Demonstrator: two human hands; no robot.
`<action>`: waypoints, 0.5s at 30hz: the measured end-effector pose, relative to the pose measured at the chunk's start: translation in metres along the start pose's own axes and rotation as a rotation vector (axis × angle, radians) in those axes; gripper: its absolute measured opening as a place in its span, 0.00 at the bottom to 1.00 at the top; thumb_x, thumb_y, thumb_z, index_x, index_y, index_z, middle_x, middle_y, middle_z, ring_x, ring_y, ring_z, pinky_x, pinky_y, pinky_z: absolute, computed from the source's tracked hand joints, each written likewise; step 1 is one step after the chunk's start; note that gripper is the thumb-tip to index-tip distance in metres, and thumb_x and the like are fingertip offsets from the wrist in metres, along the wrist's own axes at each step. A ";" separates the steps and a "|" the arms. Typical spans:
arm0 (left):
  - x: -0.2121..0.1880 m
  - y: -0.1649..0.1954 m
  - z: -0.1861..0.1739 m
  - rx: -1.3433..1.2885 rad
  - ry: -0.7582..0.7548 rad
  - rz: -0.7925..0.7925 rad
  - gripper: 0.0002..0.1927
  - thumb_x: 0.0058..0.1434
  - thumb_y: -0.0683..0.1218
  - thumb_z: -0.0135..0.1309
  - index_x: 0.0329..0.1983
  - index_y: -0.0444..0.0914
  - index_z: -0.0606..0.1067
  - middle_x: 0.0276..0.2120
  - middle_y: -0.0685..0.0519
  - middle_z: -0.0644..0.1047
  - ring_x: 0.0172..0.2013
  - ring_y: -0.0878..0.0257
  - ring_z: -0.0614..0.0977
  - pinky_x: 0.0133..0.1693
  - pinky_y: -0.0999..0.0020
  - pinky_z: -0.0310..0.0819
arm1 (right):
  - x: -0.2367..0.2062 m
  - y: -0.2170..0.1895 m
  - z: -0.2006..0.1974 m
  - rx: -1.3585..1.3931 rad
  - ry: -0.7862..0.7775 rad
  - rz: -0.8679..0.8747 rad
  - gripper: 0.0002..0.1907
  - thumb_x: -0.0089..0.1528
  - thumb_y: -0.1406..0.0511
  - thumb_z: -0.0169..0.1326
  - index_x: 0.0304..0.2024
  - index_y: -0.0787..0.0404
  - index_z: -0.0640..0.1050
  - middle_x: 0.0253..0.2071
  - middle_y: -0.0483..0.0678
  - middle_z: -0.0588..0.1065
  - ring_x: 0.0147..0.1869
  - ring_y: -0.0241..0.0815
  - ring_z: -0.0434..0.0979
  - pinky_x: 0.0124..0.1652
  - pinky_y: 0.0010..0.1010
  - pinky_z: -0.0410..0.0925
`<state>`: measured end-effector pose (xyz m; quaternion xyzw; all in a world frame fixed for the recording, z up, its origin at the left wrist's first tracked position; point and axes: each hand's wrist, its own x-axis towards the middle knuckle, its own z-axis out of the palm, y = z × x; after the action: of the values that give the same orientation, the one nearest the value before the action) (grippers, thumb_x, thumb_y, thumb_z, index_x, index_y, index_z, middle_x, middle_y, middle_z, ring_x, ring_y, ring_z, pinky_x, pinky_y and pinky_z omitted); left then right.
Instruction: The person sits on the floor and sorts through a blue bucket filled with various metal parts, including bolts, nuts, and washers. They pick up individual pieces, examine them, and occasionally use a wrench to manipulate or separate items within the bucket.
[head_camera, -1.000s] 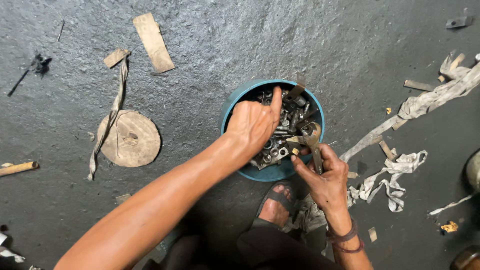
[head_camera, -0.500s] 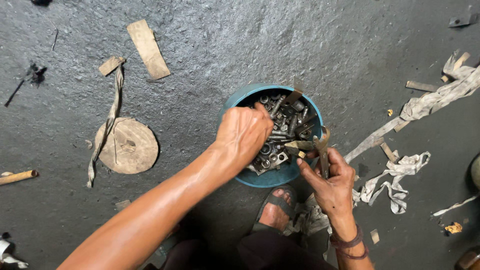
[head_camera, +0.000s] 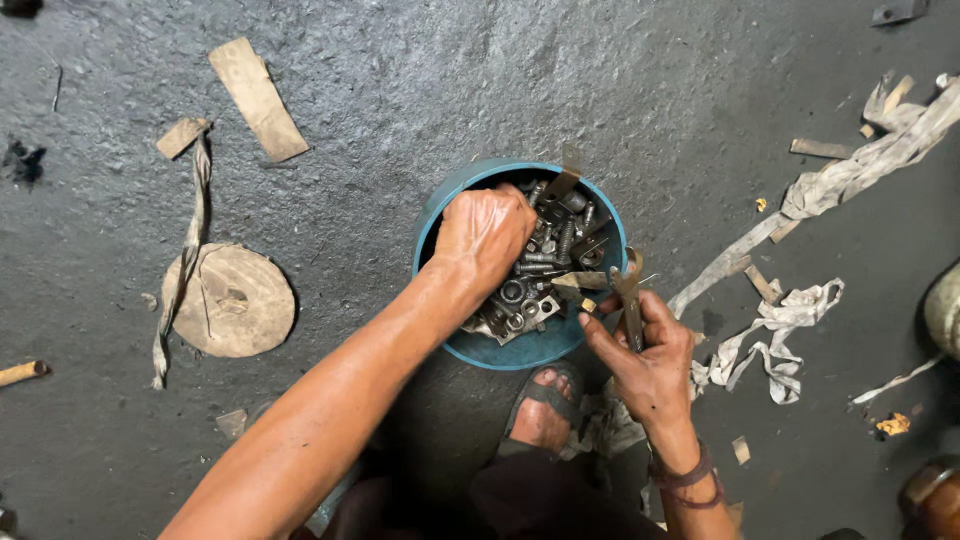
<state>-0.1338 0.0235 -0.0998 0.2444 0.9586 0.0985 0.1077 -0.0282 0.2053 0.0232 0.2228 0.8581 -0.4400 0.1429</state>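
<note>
A blue round bowl (head_camera: 540, 352) full of rusty bolts, nuts and small metal parts (head_camera: 545, 262) sits on the dark rough floor. My left hand (head_camera: 485, 235) reaches into the bowl from the lower left, its fingers curled down into the pile at the bowl's left side. What lies under its fingers is hidden. My right hand (head_camera: 645, 360) is at the bowl's right rim and grips a flat rusty metal tool, like a small spanner (head_camera: 630, 295), which points up over the rim.
My foot in a sandal (head_camera: 545, 410) is just below the bowl. A round wooden disc (head_camera: 235, 300) with a cloth strip (head_camera: 195, 215) lies to the left, and wooden offcuts (head_camera: 258, 98) lie at the top left. Torn rag strips (head_camera: 780, 335) trail off to the right.
My left hand went from spread, with a finger stretched out over the parts, to curled into the pile. My right hand with the tool came up closer to the bowl's rim.
</note>
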 end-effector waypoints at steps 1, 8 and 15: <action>-0.005 -0.001 -0.001 0.004 0.037 0.020 0.05 0.55 0.42 0.53 0.27 0.37 0.77 0.17 0.53 0.77 0.18 0.62 0.81 0.14 0.64 0.69 | 0.000 0.000 0.001 0.005 -0.003 -0.002 0.10 0.57 0.68 0.67 0.38 0.62 0.79 0.20 0.34 0.64 0.24 0.22 0.58 0.25 0.19 0.54; -0.066 -0.001 -0.021 -0.054 -0.017 0.061 0.04 0.53 0.43 0.54 0.25 0.38 0.76 0.19 0.50 0.77 0.20 0.59 0.82 0.19 0.63 0.73 | 0.000 -0.004 0.003 0.011 0.006 0.015 0.11 0.55 0.68 0.67 0.39 0.62 0.79 0.18 0.34 0.65 0.23 0.23 0.59 0.24 0.20 0.53; -0.105 0.007 -0.051 -0.574 0.065 -0.005 0.04 0.53 0.41 0.56 0.29 0.35 0.78 0.19 0.45 0.78 0.21 0.52 0.81 0.23 0.59 0.70 | -0.003 0.000 0.010 -0.010 -0.029 -0.023 0.11 0.56 0.69 0.67 0.39 0.63 0.80 0.20 0.33 0.67 0.24 0.23 0.59 0.25 0.20 0.54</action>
<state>-0.0536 -0.0290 -0.0330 0.1983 0.8951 0.3734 0.1419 -0.0258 0.1965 0.0191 0.2061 0.8606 -0.4404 0.1514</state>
